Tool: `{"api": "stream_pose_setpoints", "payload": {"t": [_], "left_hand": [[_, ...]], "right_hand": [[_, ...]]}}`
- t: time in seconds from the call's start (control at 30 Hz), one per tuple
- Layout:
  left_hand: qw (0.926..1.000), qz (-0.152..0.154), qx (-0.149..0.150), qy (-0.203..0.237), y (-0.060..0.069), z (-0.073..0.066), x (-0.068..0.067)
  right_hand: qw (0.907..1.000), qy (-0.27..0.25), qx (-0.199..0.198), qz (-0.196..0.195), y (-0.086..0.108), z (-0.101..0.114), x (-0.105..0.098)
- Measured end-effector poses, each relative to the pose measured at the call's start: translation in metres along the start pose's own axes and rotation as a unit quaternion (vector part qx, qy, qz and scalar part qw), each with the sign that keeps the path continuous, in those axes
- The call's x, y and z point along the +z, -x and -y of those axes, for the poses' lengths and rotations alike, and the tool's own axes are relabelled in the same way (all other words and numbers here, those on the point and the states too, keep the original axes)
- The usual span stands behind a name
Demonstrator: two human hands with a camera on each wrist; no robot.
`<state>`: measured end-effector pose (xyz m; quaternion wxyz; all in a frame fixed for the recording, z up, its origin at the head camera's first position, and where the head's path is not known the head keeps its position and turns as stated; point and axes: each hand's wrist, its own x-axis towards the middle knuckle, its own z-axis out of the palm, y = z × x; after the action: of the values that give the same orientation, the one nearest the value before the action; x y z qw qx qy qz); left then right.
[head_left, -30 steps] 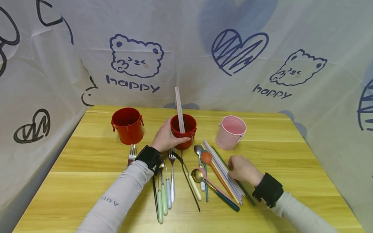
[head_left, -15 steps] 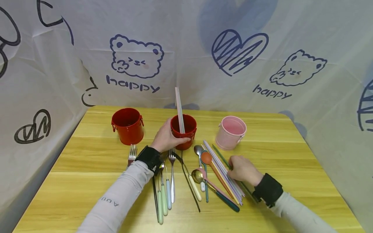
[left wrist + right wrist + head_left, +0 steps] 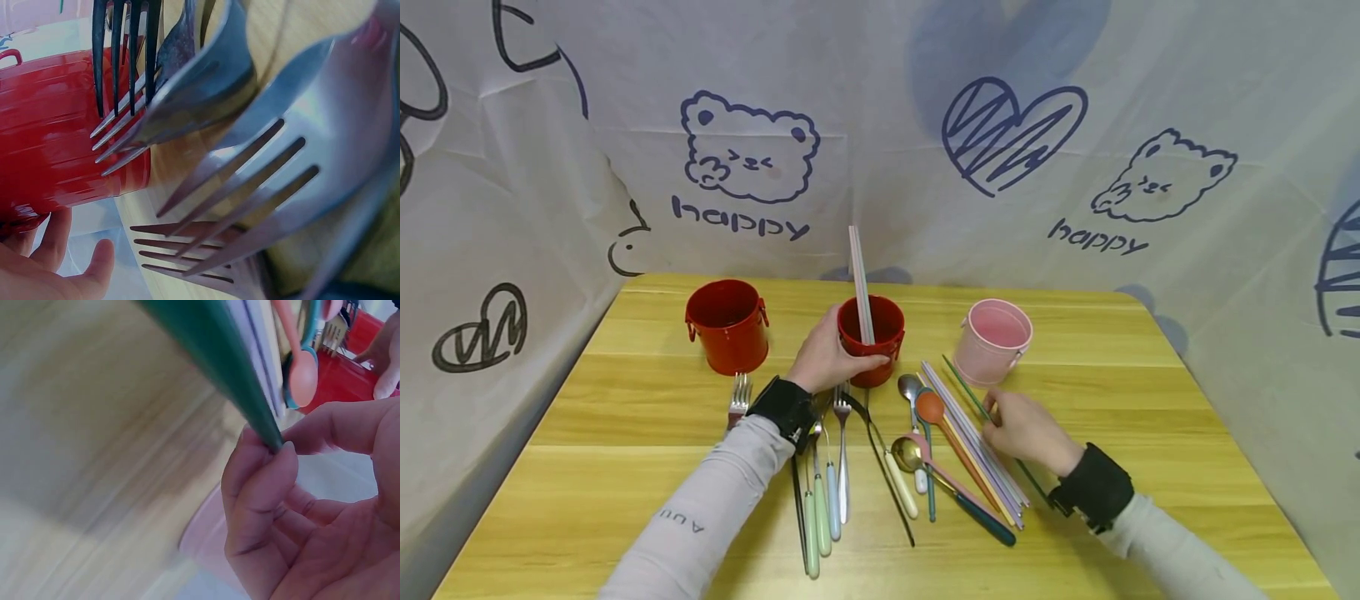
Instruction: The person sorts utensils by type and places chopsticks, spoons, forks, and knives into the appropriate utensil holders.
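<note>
My left hand (image 3: 829,357) holds the middle red bucket (image 3: 877,377), its thumb lying across the front. A few pale chopsticks (image 3: 860,279) stand tilted in that bucket. The right hand (image 3: 1030,427) pinches a green chopstick (image 3: 219,356) between thumb and fingertips; in the head view the chopstick slants over the table, its far end near the pink bucket (image 3: 982,360). Just left of this hand lies a bundle of pale purple chopsticks (image 3: 970,437). Beside them are an orange spoon (image 3: 930,407) and a gold-bowled spoon (image 3: 907,452). In the left wrist view, forks (image 3: 262,181) loom large beside the red bucket.
Another red bucket (image 3: 736,346) stands at the back left. Several forks with green and blue handles (image 3: 822,512) lie below my left wrist, and a single fork (image 3: 740,400) lies left of it. A drawn-on white cloth (image 3: 895,167) hangs behind the wooden table (image 3: 1120,400).
My right hand has lifted slightly, and the green chopstick has shifted toward the pink bucket with it. The left hand has stayed on the middle red bucket.
</note>
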<state>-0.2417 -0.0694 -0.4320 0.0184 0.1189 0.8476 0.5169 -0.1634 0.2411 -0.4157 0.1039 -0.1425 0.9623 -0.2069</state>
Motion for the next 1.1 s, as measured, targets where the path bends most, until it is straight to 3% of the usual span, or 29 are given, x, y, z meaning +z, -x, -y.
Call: {"api": "stream_pose_setpoints", "payload": {"t": [0.4,0.8,1.1], "left_hand": [[1.0000,0.002,0.000,-0.003,0.000,0.001,0.000],[0.9999,0.003,0.008,-0.010,0.002,-0.004,-0.001],[0.9999,0.004,-0.001,-0.013,0.001,-0.003,-0.001]], "right_hand": [[0.9983,-0.028,-0.031,-0.040,-0.007,0.010,-0.006],[0.9821,-0.063,-0.115,-0.135,-0.028,0.027,-0.010],[0.9764,-0.120,-0.086,-0.157,-0.044,0.052,-0.017]]}}
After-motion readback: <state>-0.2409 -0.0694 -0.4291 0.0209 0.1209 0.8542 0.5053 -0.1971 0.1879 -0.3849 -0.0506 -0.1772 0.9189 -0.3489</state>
